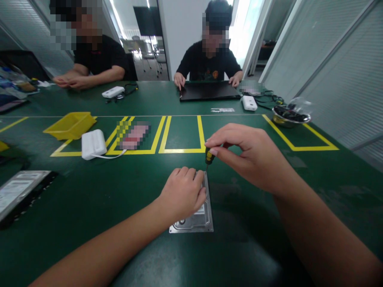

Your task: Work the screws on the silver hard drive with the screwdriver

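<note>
A silver hard drive (194,225) lies flat on the green table in front of me. My left hand (184,195) is closed over its upper left part with curled fingers, covering much of the casing. Between the thumb and fingertips of my right hand (248,157) is a small black and yellow screwdriver (208,156). It stands nearly upright, its thin shaft reaching down to the drive's far right corner. Whether the tip sits in a screw is too small to tell.
Left of me lie more hard drives (22,191). Farther back are a yellow bin (72,124), a white power bank (93,144) cabled to a blurred phone (134,136), and a metal bowl (289,119) of dark parts. Across the table sit two people, one handling a black panel (209,91).
</note>
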A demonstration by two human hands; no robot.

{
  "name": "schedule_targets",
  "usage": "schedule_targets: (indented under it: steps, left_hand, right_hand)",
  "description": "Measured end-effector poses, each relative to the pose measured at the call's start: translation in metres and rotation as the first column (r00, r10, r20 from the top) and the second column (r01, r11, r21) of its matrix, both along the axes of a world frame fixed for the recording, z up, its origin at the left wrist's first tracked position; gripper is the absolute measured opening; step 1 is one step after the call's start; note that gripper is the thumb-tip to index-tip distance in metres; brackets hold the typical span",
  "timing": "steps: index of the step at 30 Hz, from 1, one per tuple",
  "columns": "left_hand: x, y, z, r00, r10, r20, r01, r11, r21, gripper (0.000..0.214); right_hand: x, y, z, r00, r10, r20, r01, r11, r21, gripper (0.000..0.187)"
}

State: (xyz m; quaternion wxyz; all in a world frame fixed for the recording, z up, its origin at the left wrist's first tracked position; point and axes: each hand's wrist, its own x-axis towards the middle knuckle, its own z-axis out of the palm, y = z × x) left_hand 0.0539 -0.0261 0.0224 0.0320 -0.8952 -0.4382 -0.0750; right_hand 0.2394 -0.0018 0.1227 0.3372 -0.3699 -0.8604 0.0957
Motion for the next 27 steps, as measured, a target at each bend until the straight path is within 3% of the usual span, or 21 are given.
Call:
schedule_targets:
  steps: [27]
  left_hand:
    - [-0.0003,-0.0004,-0.0006,1.0,-0.009,0.003,0.009,1.0,-0.005,0.031]
  right_hand:
    - [0.0016,0.0007,0.0001,0.999,-0.044,-0.013,0.044,0.999,0.0,0.016]
